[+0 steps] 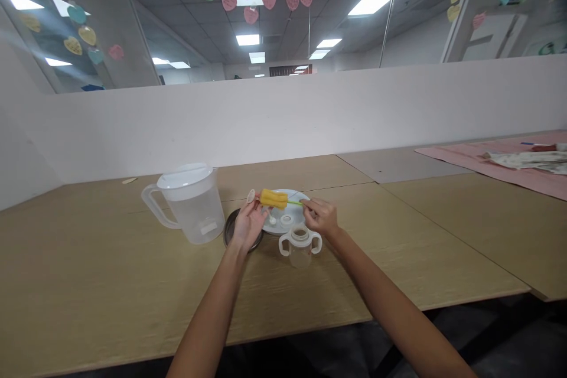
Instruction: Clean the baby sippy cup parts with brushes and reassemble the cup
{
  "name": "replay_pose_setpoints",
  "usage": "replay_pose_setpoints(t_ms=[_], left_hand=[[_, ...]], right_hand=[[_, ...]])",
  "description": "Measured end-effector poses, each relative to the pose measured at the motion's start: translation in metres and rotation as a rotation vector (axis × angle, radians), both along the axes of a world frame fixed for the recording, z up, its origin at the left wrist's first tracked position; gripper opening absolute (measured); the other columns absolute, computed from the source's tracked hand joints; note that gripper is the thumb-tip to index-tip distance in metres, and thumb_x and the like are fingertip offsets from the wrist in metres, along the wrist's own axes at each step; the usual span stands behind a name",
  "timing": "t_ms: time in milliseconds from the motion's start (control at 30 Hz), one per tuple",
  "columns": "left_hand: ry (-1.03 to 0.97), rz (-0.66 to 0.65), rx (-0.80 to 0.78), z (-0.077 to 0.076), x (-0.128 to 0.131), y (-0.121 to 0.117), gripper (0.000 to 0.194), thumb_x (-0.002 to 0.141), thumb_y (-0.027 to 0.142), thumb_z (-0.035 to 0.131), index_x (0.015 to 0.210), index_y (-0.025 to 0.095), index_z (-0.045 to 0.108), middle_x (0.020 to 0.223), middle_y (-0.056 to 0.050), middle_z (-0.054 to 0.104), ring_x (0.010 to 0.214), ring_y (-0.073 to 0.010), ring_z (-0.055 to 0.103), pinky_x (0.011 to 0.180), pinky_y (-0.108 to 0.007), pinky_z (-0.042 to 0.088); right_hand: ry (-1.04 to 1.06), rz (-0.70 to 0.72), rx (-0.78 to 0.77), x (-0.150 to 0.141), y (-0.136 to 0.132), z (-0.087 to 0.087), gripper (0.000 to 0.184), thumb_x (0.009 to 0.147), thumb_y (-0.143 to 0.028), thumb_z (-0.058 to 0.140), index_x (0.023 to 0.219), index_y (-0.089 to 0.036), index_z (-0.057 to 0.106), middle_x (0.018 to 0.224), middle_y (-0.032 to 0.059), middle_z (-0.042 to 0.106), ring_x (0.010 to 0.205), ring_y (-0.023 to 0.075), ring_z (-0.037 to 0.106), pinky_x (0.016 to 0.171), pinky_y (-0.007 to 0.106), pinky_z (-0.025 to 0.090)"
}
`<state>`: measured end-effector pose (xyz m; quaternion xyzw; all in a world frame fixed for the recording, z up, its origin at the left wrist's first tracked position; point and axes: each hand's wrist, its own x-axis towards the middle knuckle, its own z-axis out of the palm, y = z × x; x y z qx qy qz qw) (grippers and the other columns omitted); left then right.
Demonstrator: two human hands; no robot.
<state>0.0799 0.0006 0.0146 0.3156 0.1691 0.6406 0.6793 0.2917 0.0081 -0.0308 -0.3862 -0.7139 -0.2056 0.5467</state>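
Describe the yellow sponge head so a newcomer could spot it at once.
On the table, right of the big pitcher, find the white plate. Above it, the yellow sponge head sits between the left hand and the right hand, which grips its green stick. Its bright yellow sets it apart from the pale cup nearby.

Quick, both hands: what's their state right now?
Left hand: holding a small pale round piece.
Right hand: closed on the yellow sponge's green handle.
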Motion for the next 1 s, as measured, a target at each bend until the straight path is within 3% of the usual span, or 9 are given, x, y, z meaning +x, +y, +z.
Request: replay_pose_setpoints(t_ms=[133, 267, 500, 600, 667, 733, 833, 1000], left_hand=[[0.007, 0.012, -0.019, 0.005, -0.002, -0.002, 0.01, 0.081, 0.017, 0.053, 0.08, 0.018, 0.063, 0.106, -0.007, 0.065, 0.113, -0.019, 0.055, 0.095, -0.035, 0.044], [-0.061, 0.04, -0.049, 0.012, -0.008, -0.005, 0.019, 0.086, 0.015, 0.045, 0.076, 0.018, 0.061, 0.109, -0.008, 0.064, 0.117, -0.0177, 0.052, 0.095, -0.033, 0.045], [-0.09, 0.018, 0.003, 0.011, -0.017, -0.002, 0.018, 0.086, 0.016, 0.044, 0.079, 0.019, 0.06, 0.103, -0.007, 0.064, 0.109, -0.0188, 0.056, 0.095, -0.043, 0.043], [-0.023, 0.182, 0.043, 0.009, -0.019, 0.005, 0.011, 0.082, 0.019, 0.051, 0.081, 0.017, 0.061, 0.078, -0.003, 0.064, 0.081, -0.0136, 0.063, 0.085, -0.033, 0.048], [0.099, 0.378, 0.07, 0.005, -0.021, 0.008, 0.01, 0.08, 0.024, 0.055, 0.081, 0.016, 0.061, 0.065, 0.001, 0.058, 0.058, -0.0086, 0.056, 0.068, -0.024, 0.048], [0.278, 0.571, 0.076, 0.001, -0.023, 0.011, 0.015, 0.078, 0.03, 0.056, 0.078, 0.016, 0.06, 0.062, 0.003, 0.054, 0.045, -0.0057, 0.045, 0.051, -0.019, 0.04], [0.563, 0.775, 0.07, -0.009, -0.031, 0.015, 0.018, 0.075, 0.034, 0.058, 0.077, 0.016, 0.06, 0.062, 0.003, 0.055, 0.043, -0.0063, 0.041, 0.046, -0.019, 0.032], [1.031, 0.924, 0.042, -0.022, -0.044, 0.021, 0.01, 0.072, 0.028, 0.058, 0.076, 0.019, 0.059, 0.066, -0.002, 0.061, 0.066, -0.0179, 0.057, 0.067, -0.028, 0.04]], right_hand=[[-0.116, 0.001, -0.004, 0.001, 0.002, -0.005, 0.023, 0.078, -0.018, 0.045, 0.074, -0.019, 0.068, 0.054, 0.0008, 0.057, 0.052, 0.0098, 0.05, 0.054, 0.021, 0.036], [-0.171, -0.018, 0.015, 0.004, 0.004, -0.008, 0.022, 0.075, -0.017, 0.046, 0.066, -0.018, 0.066, 0.05, -0.0005, 0.053, 0.049, 0.0089, 0.046, 0.052, 0.022, 0.032], [-0.139, -0.055, 0.012, 0.011, 0.005, -0.009, 0.022, 0.07, -0.017, 0.046, 0.051, -0.018, 0.057, 0.046, -0.0008, 0.051, 0.046, 0.009, 0.041, 0.05, 0.023, 0.028], [-0.028, -0.092, -0.012, 0.014, 0.006, -0.009, 0.021, 0.071, -0.017, 0.044, 0.057, -0.017, 0.06, 0.051, 0.0008, 0.056, 0.048, 0.0103, 0.045, 0.053, 0.023, 0.032], [0.047, -0.131, -0.026, 0.014, 0.008, -0.01, 0.02, 0.071, -0.017, 0.044, 0.064, -0.016, 0.063, 0.056, 0.0022, 0.06, 0.052, 0.0118, 0.05, 0.055, 0.023, 0.035], [0.088, -0.176, -0.043, 0.013, 0.01, -0.01, 0.022, 0.073, -0.017, 0.044, 0.073, -0.016, 0.065, 0.063, 0.0035, 0.064, 0.056, 0.0132, 0.053, 0.057, 0.024, 0.037], [0.102, -0.236, -0.074, 0.012, 0.014, -0.011, 0.025, 0.075, -0.017, 0.044, 0.087, -0.015, 0.066, 0.069, 0.0041, 0.066, 0.06, 0.0145, 0.055, 0.059, 0.025, 0.038], [-0.005, -0.251, -0.088, 0.013, 0.018, -0.012, 0.025, 0.076, -0.014, 0.045, 0.089, -0.016, 0.067, 0.074, 0.0065, 0.066, 0.07, 0.018, 0.055, 0.065, 0.027, 0.039]])
